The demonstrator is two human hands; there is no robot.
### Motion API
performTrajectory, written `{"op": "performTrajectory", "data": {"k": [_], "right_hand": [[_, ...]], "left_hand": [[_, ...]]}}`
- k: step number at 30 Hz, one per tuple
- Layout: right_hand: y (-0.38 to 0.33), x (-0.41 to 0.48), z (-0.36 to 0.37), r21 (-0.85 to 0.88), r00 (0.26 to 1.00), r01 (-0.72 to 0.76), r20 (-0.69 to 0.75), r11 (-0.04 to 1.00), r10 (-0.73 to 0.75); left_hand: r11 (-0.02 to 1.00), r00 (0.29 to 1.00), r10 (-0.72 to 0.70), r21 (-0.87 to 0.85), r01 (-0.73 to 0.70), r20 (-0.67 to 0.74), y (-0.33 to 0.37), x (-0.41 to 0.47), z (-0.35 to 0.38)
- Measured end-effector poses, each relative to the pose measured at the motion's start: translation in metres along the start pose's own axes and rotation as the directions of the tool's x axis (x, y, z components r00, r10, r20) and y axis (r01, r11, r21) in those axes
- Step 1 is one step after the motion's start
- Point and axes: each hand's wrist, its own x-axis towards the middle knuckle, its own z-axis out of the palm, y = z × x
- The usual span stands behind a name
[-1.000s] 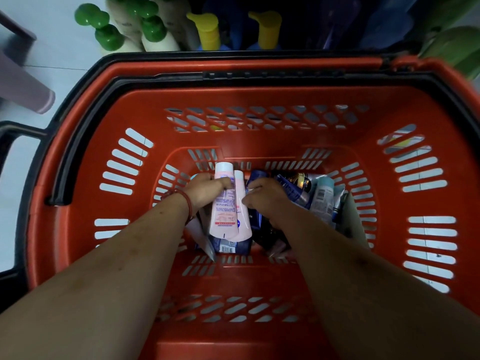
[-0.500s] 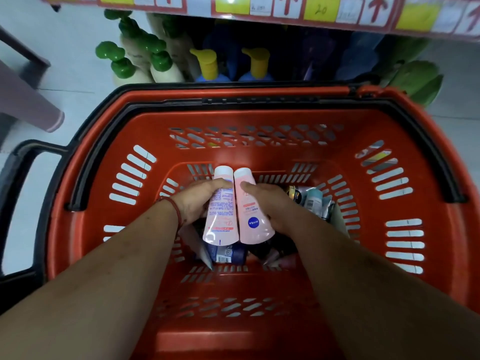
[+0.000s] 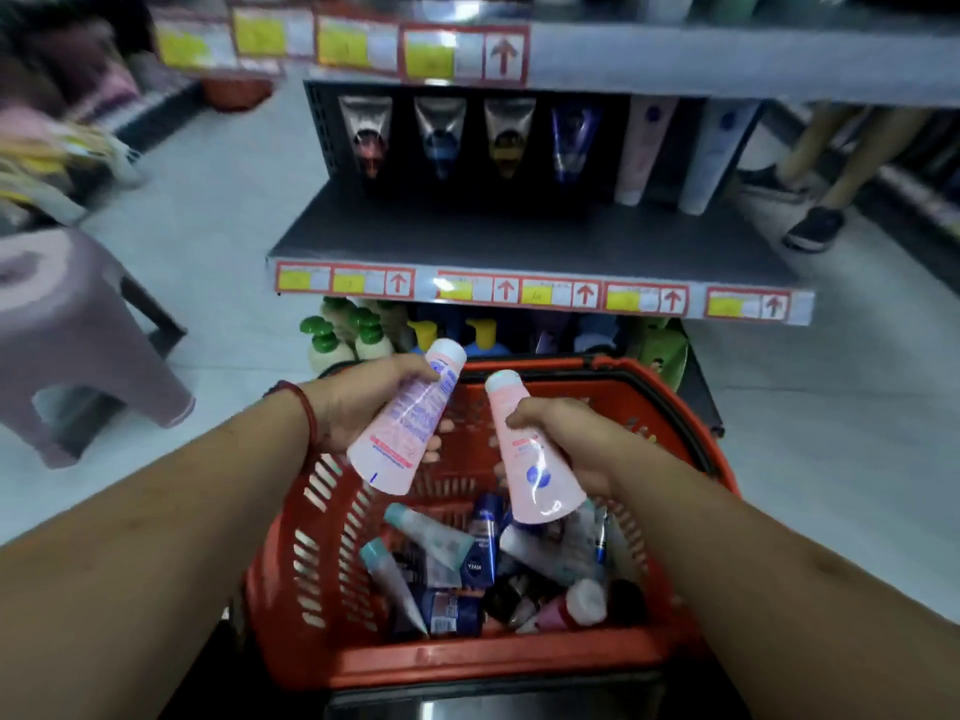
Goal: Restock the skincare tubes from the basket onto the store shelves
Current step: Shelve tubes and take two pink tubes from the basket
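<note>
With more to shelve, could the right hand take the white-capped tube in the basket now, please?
Probably not: the right hand grips a pink tube, though the white-capped tube lies uncovered.

NIVEA reads upside down on a dark blue tube (image 3: pixel 474 566) in the basket (image 3: pixel 467 659). The shelf price labels (image 3: pixel 563 293) show red up-arrows, their numbers blurred.

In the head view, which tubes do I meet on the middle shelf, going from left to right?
Red-marked tube, blue-marked tube, gold-marked tube, purple tube, pale pink tube, white tube.
</note>
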Motion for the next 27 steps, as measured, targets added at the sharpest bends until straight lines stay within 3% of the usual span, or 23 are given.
{"op": "performTrajectory", "data": {"k": [3, 7, 10, 13, 16, 21, 27], "right_hand": [[-0.042, -0.044, -0.007, -0.023, 0.994, 0.107, -0.004, 0.994, -0.108], [-0.078, -0.081, -0.015, 0.072, 0.967, 0.255, -0.046, 0.964, -0.252], [-0.083, -0.092, -0.016, 0.185, 0.956, 0.291, -0.078, 0.939, -0.281], [-0.088, -0.095, -0.01, 0.289, 0.955, 0.297, -0.111, 0.91, -0.276], [-0.092, -0.096, -0.005, 0.377, 0.959, 0.283, -0.082, 0.882, -0.272], [-0.086, -0.093, 0.001, 0.355, 0.97, 0.24, -0.046, 0.904, -0.239], [-0.085, -0.079, 0.007, 0.376, 0.964, 0.264, -0.083, 0.888, -0.251]], "left_hand": [[0.989, 0.99, 0.142, -0.048, -0.141, 0.009, 0.031, -0.036, 0.001], [0.918, 0.944, 0.328, -0.246, -0.312, 0.029, 0.04, -0.058, 0.004], [0.842, 0.911, 0.41, -0.399, -0.364, 0.035, 0.036, -0.06, 0.006], [0.774, 0.889, 0.454, -0.472, -0.423, -0.051, 0.042, -0.06, 0.009], [0.719, 0.875, 0.469, -0.524, -0.456, -0.118, 0.046, -0.06, 0.01], [0.684, 0.847, 0.479, -0.507, -0.525, -0.231, 0.042, -0.055, 0.016], [0.653, 0.858, 0.346, -0.559, -0.511, -0.38, 0.039, -0.048, 0.015]]}}
